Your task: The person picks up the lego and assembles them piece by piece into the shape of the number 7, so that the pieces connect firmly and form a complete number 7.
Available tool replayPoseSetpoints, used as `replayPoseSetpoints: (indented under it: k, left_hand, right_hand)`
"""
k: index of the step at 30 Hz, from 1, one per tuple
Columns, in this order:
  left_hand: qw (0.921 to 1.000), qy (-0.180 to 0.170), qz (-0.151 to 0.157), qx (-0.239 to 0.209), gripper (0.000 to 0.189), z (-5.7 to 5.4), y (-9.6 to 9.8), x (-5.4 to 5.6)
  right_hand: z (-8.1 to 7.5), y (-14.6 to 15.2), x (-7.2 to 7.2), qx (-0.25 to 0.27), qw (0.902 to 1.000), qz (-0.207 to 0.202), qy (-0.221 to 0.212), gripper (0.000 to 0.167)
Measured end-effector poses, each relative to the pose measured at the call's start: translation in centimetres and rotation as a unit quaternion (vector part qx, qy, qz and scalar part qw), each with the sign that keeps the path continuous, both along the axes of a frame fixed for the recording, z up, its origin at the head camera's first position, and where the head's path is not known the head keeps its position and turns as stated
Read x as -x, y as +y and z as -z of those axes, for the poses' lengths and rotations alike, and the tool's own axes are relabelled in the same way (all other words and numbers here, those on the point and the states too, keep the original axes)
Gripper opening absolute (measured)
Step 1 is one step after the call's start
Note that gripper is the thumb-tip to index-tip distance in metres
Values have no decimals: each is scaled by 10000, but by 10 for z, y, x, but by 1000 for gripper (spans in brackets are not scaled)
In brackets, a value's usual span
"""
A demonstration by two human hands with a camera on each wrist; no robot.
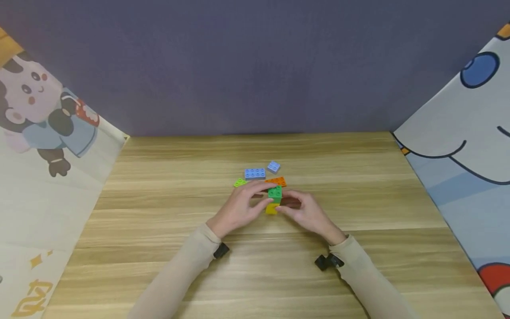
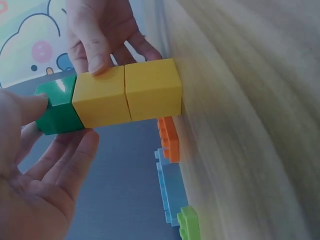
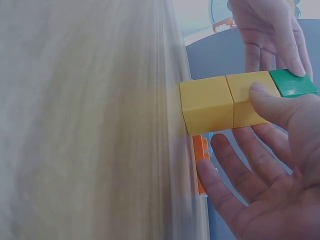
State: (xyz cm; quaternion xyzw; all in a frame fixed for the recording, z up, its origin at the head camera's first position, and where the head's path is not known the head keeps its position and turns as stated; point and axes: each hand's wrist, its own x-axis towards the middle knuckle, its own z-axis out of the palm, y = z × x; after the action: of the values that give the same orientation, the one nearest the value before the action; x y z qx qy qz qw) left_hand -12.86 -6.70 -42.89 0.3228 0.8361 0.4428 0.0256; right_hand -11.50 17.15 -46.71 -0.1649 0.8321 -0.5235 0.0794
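Observation:
A small tower stands upright on the table: two yellow blocks (image 2: 153,90) stacked one on the other, with a green block (image 1: 275,193) on top. My left hand (image 1: 241,206) pinches the green block between thumb and fingers from the left. From the other side my right hand (image 1: 308,214) grips the upper yellow block (image 3: 252,100), its thumb on the near face and fingers behind. In the left wrist view the green block sits flush against the yellow one. Both yellow blocks look about the same size.
Behind the tower lie an orange brick (image 1: 280,181), a long blue brick (image 1: 255,173), a small blue brick (image 1: 273,166) and a lime green brick (image 1: 240,182). A dark wall (image 1: 255,71) rises at the back of the wooden table (image 1: 159,177), with printed panels on both sides.

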Motion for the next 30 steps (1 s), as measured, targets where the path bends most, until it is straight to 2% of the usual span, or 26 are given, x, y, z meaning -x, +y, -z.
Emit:
replayPoseSetpoints:
  k: [17, 22, 30]
  left_hand:
    - [9986, 486, -146, 135, 43, 7, 3, -1]
    - [9981, 611, -88, 53, 44, 8, 4, -1]
    - [9988, 323, -59, -367, 48, 14, 5, -1]
  right_hand:
    - [-1, 5, 2, -167, 9996, -161, 183, 43]
    - [-11, 11, 0, -45, 9995, -109, 284, 44]
    - [-36, 11, -1, 398, 9954, -24, 870, 43]
